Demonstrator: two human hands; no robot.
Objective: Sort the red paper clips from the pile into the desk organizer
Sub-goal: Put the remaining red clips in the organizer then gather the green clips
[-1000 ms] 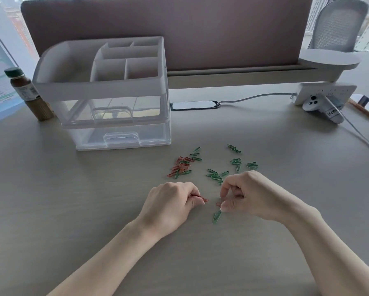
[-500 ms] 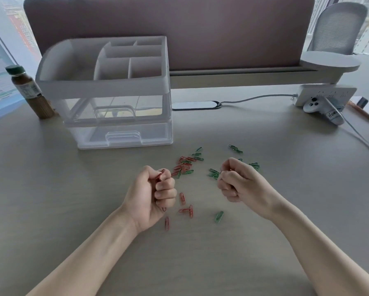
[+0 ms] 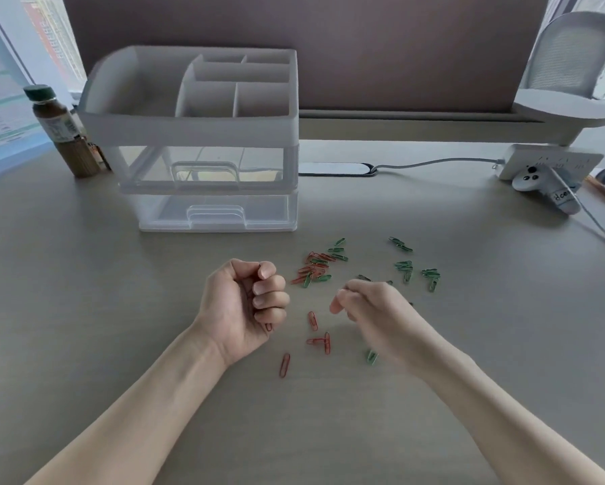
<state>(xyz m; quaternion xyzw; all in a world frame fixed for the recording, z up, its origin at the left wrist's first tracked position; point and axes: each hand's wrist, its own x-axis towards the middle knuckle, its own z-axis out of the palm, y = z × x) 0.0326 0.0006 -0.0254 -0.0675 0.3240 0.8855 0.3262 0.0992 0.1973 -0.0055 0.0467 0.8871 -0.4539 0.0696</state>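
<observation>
Here, we looked down on a pale wood-grain worktop (image 3: 83, 309) backed by a brown partition panel (image 3: 364, 47), with a mesh office chair (image 3: 570, 54) behind it at far right. At upper left stood the desk organizer (image 3: 203, 134), white compartments on top and two clear drawers below, both shut. A brown bottle with a green cap (image 3: 59, 131) stood just beside its left side, and a white power strip (image 3: 549, 162) with a grey controller (image 3: 546, 187) leaning against it sat at far right.

We held both bare forearms over the near edge. Our left hand (image 3: 245, 309) was curled into a fist, palm turned toward us, its grip shut tight; a sliver of red paper clip (image 3: 268, 327) peeked out beneath the little finger. Our right hand (image 3: 374, 309) hovered just off the worktop, fingers bent and loosely parted; whether its grip held anything, we could not tell.

The mixed pile of red and green clips (image 3: 316, 267) lay between the organizer and our hands, with scattered green clips (image 3: 416, 267) to its right. Four loose red clips (image 3: 318, 339) lay between the hands, apart from the pile, two of them touching. A single green clip (image 3: 371, 356) lay just beside our right wrist.
</observation>
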